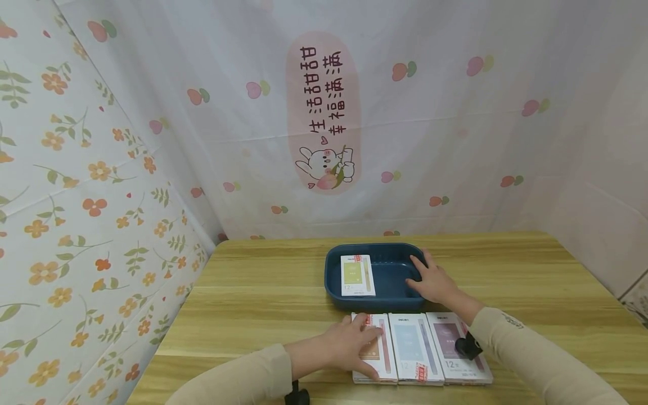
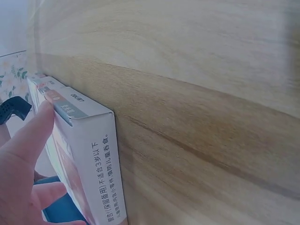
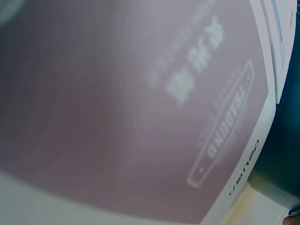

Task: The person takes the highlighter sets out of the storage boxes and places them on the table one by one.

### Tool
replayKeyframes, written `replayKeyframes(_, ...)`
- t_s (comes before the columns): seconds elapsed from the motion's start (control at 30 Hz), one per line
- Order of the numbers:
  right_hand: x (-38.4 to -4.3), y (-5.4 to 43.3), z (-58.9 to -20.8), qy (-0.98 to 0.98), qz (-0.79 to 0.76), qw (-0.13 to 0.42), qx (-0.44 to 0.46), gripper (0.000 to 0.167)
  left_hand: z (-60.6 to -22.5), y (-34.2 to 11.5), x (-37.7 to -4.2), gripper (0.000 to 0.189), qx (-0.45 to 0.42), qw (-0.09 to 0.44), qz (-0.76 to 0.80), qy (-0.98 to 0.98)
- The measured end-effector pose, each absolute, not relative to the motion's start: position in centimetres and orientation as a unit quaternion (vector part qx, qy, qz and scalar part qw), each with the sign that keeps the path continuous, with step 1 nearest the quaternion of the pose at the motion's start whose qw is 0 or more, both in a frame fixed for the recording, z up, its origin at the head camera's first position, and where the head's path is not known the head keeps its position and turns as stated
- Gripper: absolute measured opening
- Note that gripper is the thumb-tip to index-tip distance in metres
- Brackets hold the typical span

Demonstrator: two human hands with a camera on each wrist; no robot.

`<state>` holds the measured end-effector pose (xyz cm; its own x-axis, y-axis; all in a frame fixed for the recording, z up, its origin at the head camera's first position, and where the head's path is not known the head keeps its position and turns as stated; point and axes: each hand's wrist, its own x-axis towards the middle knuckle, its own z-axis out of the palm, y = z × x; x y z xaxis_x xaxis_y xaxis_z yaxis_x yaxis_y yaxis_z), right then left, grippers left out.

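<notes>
My left hand [image 1: 346,346] lies over a white box with an orange panel [image 1: 372,352], fingers spread across its face. In the left wrist view an extended finger [image 2: 35,131] touches the upper edge of that box [image 2: 96,159]. My right hand [image 1: 435,281] reaches over the right rim of a dark blue plastic basket [image 1: 377,304], its fingers spread at the inner wall. Inside the basket, at the left, is a white box with a yellow-green panel [image 1: 357,275]. The right wrist view is filled by the purple panel of another box [image 3: 140,117].
To the right of the orange box lie a light-blue-panelled box [image 1: 411,346] and the purple-panelled box [image 1: 450,360], side by side before the basket. They rest on a wood-grain table [image 1: 253,304]. Behind the table hangs a printed curtain [image 1: 243,140]; a flowered cloth [image 1: 91,236] is at left.
</notes>
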<state>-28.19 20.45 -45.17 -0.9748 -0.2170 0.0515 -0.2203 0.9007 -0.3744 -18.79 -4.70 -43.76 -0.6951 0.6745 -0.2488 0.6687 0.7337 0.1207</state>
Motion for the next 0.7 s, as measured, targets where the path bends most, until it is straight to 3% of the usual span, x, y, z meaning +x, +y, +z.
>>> replayKeyframes(0.2,-28.2,20.4,-45.2,-0.974,0.195,0.008,0.114,0.068,-43.3,-4.9,-18.8,0.082,0.388,0.115,0.001,0.915)
replayKeyframes(0.53,-28.2,20.5,-45.3,-0.976,0.188,0.017,0.113,0.068,-40.9,-4.5,-20.3,0.075,0.396,0.000,-0.026,0.918)
replayKeyframes(0.7,-28.2,20.4,-45.4,-0.977,0.184,0.014,0.111,0.068,-39.5,-4.4,-21.8,0.074,0.361,-0.004,-0.020,0.932)
